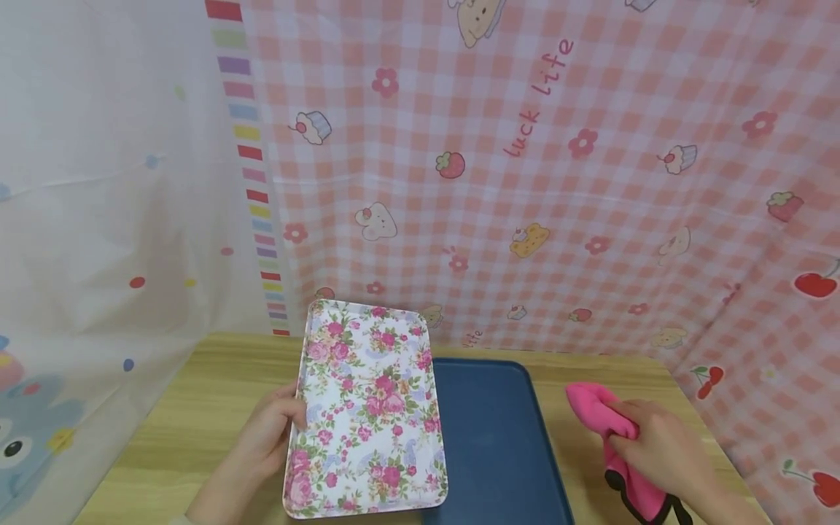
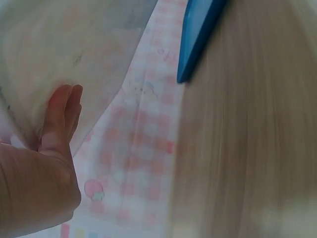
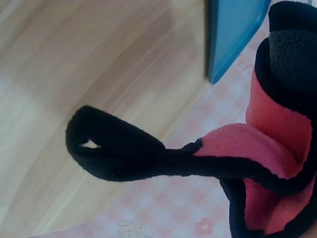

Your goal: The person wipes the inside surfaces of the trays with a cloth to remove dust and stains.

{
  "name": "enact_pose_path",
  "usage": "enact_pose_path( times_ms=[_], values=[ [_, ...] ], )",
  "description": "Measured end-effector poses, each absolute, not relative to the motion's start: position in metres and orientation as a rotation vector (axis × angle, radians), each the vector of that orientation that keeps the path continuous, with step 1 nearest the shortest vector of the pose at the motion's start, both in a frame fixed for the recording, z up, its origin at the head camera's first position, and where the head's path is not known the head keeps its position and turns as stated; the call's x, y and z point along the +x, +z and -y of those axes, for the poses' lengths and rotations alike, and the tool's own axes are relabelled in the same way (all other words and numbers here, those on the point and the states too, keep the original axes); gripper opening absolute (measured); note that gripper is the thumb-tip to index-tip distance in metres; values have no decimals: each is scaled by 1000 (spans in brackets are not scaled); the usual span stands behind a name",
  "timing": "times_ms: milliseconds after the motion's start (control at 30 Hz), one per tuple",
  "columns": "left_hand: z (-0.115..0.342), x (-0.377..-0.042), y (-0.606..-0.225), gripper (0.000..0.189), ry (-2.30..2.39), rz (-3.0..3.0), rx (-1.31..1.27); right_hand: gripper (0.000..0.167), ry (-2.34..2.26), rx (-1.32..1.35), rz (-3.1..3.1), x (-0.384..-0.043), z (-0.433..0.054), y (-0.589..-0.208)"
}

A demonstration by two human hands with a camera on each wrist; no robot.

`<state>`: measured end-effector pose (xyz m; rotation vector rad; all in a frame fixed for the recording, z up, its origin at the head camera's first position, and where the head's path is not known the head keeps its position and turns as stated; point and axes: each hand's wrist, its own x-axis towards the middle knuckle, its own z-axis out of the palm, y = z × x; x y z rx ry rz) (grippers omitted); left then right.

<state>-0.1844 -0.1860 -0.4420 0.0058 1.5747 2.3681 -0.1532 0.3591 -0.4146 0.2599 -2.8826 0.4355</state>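
My left hand (image 1: pixel 267 432) grips a white tray with pink roses (image 1: pixel 354 415) by its left edge, thumb on the patterned face. In the left wrist view the fingers lie against the tray's pale underside (image 2: pixel 94 54). The tray is raised and tilted, overlapping the left part of a dark blue tray (image 1: pixel 495 437) on the table. To the right of the blue tray, my right hand (image 1: pixel 659 441) holds a bunched pink cloth (image 1: pixel 590 401) with black edging. A black loop (image 3: pixel 119 166) hangs off the cloth in the right wrist view, and a dark grey patch shows too.
The wood-grain table (image 1: pixel 216 394) ends against a pink checked curtain (image 1: pixel 420 197) behind it. A white curtain with coloured dots (image 1: pixel 131 219) hangs along the left, and the checked cloth continues on the right side.
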Motion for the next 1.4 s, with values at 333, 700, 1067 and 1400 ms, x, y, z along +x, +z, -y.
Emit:
enact_pose_path(
  times_ms=[333,700,1067,1400],
  values=[
    [213,-185,-449,69,2322,-1528,38,7,414,149,2942,-160,-380,-417],
    [227,-188,-464,79,2283,-1483,55,27,413,59,2969,-169,-398,-427],
    [234,-192,-474,70,2265,-1402,43,45,358,45,2944,-170,-414,-443],
    [235,-196,-485,94,2204,-1462,27,43,348,25,3025,-176,-425,-454]
  ],
)
